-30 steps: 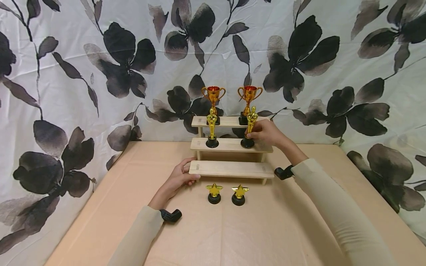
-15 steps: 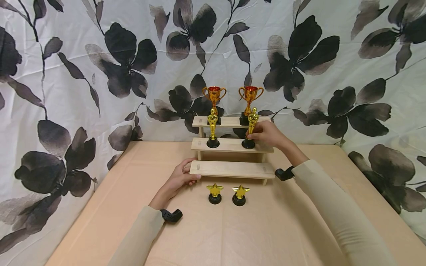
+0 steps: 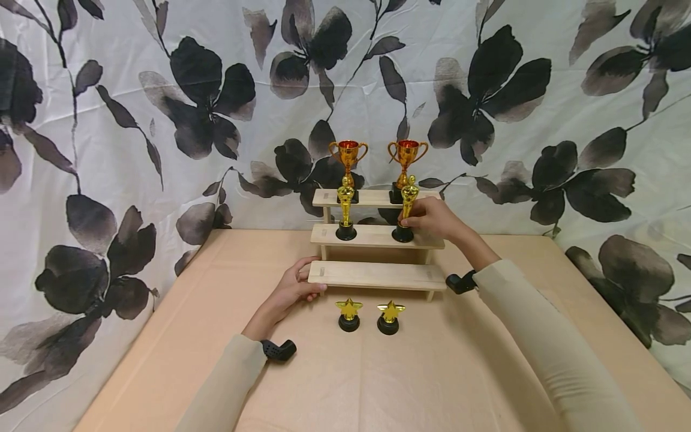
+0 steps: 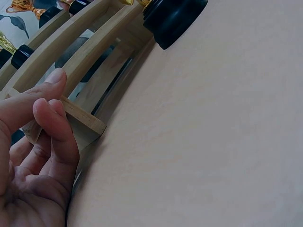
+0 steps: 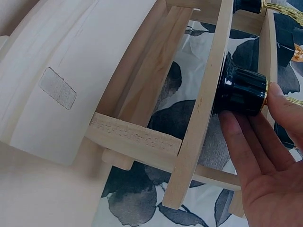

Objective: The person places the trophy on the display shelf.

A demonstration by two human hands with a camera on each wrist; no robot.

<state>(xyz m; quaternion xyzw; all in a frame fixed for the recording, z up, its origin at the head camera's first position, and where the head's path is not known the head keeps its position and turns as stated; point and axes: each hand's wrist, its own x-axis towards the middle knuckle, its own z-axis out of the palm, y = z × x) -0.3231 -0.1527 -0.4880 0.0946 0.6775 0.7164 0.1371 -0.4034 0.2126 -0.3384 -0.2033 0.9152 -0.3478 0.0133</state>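
A three-step wooden display stand (image 3: 378, 275) stands on the table. My left hand (image 3: 283, 294) grips the left end of its lowest step; in the left wrist view the thumb and fingers (image 4: 56, 124) bend round the corner. On the middle step, my right hand (image 3: 432, 217) pinches the right-hand golden figurine trophy (image 3: 409, 195) low down. The right wrist view has thumb and fingertips right at its black base (image 5: 242, 91), which sits upright at the board. A matching figurine trophy (image 3: 345, 207) stands to its left on that step.
Two gold cup trophies (image 3: 348, 153) with red insides stand on the top step. Two small star trophies (image 3: 348, 313) on black bases stand on the table (image 3: 410, 384) in front of the stand. Behind hangs a floral cloth (image 3: 378, 72).
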